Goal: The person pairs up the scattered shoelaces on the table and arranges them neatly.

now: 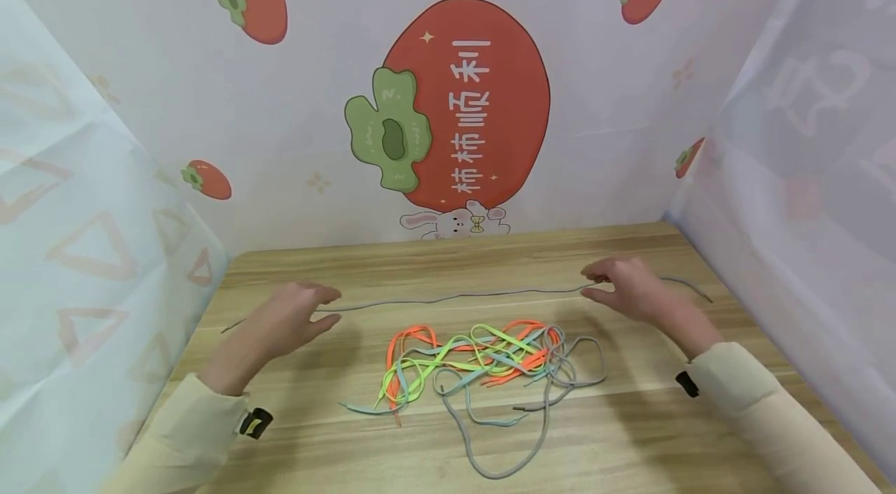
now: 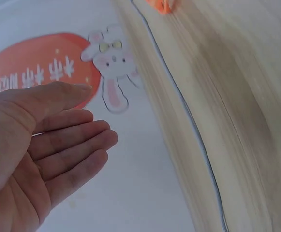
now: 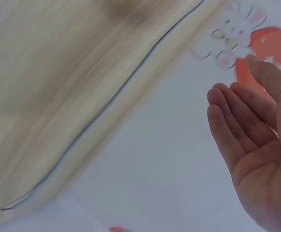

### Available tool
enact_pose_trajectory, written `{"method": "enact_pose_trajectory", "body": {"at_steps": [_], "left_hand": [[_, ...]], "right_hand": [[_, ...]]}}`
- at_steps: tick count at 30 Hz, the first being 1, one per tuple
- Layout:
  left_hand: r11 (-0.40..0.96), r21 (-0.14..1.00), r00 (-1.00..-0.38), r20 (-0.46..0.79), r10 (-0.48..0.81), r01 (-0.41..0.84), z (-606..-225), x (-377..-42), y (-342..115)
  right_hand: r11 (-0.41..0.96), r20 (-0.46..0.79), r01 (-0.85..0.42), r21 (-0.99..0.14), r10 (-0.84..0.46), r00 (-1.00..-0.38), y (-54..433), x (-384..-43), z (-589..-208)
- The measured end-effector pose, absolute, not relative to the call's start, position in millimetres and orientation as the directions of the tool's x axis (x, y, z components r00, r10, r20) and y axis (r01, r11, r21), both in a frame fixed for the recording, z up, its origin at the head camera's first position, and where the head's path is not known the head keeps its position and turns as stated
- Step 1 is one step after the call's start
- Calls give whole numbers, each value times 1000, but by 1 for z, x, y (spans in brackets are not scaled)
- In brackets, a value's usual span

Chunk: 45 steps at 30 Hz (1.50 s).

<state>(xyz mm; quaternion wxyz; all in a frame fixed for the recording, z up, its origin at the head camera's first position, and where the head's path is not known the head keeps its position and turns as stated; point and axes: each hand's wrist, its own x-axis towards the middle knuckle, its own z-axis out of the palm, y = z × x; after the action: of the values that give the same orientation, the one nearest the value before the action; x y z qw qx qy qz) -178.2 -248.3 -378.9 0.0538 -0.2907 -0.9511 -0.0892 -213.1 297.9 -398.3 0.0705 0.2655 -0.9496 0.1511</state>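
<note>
Item: one grey lace (image 1: 462,296), laid out straight, long axis running left to right across the wooden table (image 1: 630,432), beyond the tangled pile of laces (image 1: 483,362). I note my left hand (image 1: 283,323) slack-fingered just beside its left stretch, my right hand (image 1: 626,288) over its right stretch, fingers relaxed, gripping nothing. Hands well apart, right nearer the lace.

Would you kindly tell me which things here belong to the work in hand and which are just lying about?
In hand:
- grey lace, laid out straight across the table
- left hand, open beside it
- right hand, open near its other end

Lying about:
- tangled pile of laces, orange, green and grey
- wooden table
- persimmon backdrop
</note>
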Motion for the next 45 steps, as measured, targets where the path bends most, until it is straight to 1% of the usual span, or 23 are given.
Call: {"method": "enact_pose_trajectory", "body": {"at_steps": [3,10,14,18,21,26,30,33,36,38,41,43,45], "left_hand": [[792,134,-802,154,577,595,-379,-172,-235],[746,138,-759,121,640,651,-380,-158,-208],[708,176,-728,93,679,684,-381,-153,-195],[659,213,-684,70,726,721,-382,-146,-181],[622,248,-648,36,761,743,-384,-141,-170],[557,273,-580,4,815,785,-390,-133,-152],[537,232,-547,-24,837,811,-398,-126,-139],[536,212,-536,-63,842,817,-402,-120,-130],[503,215,-498,-82,864,837,-406,-114,-120],[468,215,-464,-75,883,857,-409,-111,-115],[405,190,-407,-30,913,894,-415,-107,-109],[384,185,-388,-15,921,905,-418,-104,-106],[373,188,-378,-12,926,909,-421,-102,-103]], "right_hand": [[790,195,-555,-261,-520,-832,286,-207,-396],[746,105,-606,-277,-603,-791,263,-195,-394],[714,52,-637,-290,-653,-755,251,-187,-393],[655,7,-676,-338,-716,-698,237,-179,-393],[603,-13,-710,-364,-766,-643,226,-171,-393],[530,-54,-772,-352,-835,-548,208,-154,-394],[507,-107,-788,-349,-857,-505,195,-141,-396],[507,-147,-788,-350,-860,-488,187,-132,-398],[487,-165,-803,-344,-873,-459,180,-125,-402],[468,-174,-817,-337,-884,-434,177,-120,-405],[438,-184,-839,-324,-899,-398,173,-114,-411],[408,-185,-860,-307,-912,-367,172,-112,-415],[398,-191,-867,-302,-916,-354,171,-109,-419]]}}
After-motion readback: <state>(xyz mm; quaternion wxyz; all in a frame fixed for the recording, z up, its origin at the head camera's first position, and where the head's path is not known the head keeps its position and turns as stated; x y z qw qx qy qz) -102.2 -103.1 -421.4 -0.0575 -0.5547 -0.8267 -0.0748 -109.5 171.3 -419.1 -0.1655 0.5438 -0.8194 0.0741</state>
